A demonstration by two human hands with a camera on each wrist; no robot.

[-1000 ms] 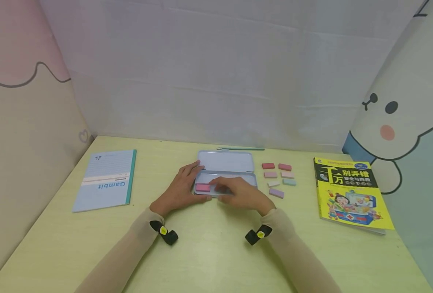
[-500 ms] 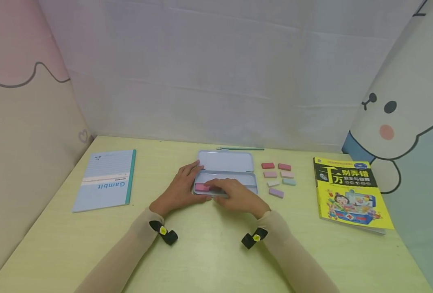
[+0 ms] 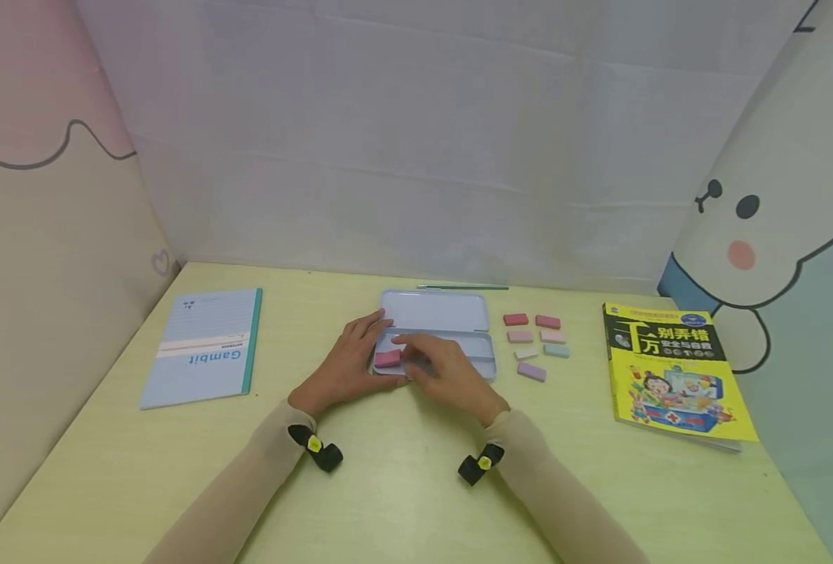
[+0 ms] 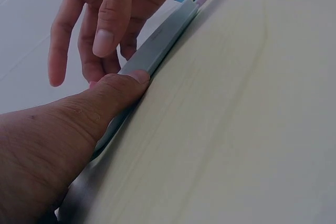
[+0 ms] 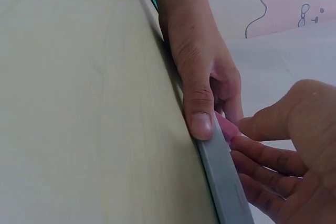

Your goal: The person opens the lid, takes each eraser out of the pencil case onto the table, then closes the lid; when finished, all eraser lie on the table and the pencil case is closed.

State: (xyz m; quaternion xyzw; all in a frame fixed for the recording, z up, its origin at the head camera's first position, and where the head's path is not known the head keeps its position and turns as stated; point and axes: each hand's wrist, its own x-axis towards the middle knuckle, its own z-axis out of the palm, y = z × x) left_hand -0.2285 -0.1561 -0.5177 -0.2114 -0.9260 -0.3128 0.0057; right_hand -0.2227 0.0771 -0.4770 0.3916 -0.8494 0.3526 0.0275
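Observation:
A pale blue hinged pencil case (image 3: 476, 345) lies with its lid folded back on the table. My left hand (image 3: 349, 360) holds its left end, the thumb (image 4: 137, 76) on the near wall and the fingers towards the far side. Inside, at the left end, sits a pink rectangular block (image 3: 388, 358), slightly askew. My right hand (image 3: 452, 376) is over the case, its fingertips (image 5: 239, 142) at the block's right end and the index finger stretched out above. Whether they touch the block I cannot tell. Part of the case floor is hidden under this hand.
Right of the case lie several small blocks, among them a red one (image 3: 516, 319), a mint one (image 3: 556, 351) and a purple one (image 3: 532, 371). Behind the lid is a green pencil (image 3: 466, 287). A notebook (image 3: 205, 345) lies left, a yellow book (image 3: 677, 392) right.
My right hand has moved left to the pink block, and its index finger has lifted off it. The block has turned slightly. My left hand has stayed on the case.

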